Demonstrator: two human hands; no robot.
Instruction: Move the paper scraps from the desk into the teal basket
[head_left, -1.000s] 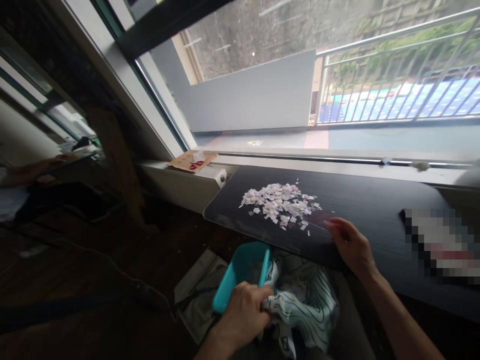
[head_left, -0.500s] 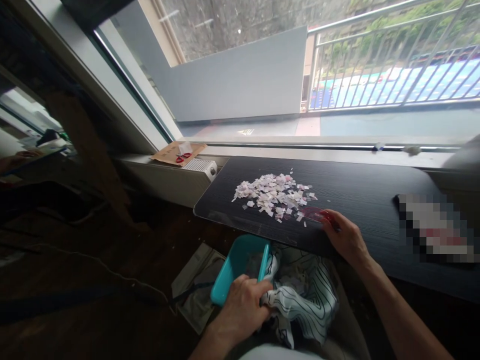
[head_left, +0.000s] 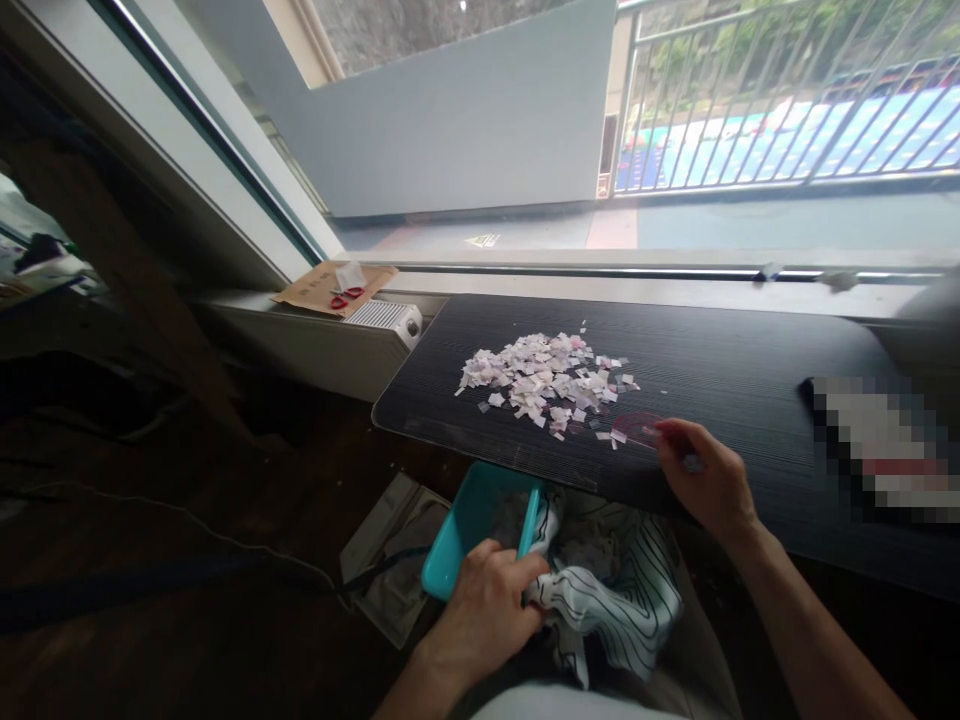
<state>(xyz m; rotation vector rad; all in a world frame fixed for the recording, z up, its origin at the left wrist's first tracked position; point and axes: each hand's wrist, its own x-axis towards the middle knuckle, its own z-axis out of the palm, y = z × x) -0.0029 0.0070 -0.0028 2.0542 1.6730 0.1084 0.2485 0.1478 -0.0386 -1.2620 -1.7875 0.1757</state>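
Note:
A pile of small white and pinkish paper-like pieces (head_left: 536,375) lies loose on the black table (head_left: 750,360). At the pile's right edge my right hand (head_left: 709,475) pinches a thin, see-through reddish piece of plastic (head_left: 637,428), which lies low against the tabletop. Below the table's front edge, my left hand (head_left: 491,590) is closed at the rim of a turquoise bin (head_left: 455,545) and on the edge of a white bag with dark stripes (head_left: 600,610). More pale pieces show inside the bag. The left fingertips are partly hidden.
Red-handled scissors (head_left: 347,297) rest on a brown cardboard envelope (head_left: 311,290) at the sill, beside a white radiator (head_left: 390,318). A blurred-out flat object (head_left: 885,450) lies on the table's right. An open box (head_left: 394,565) and a cable (head_left: 225,540) are on the floor.
The view has tilted slightly down. My right hand has shifted a little to the right with the reddish plastic, away from the pile. My left hand keeps its hold.

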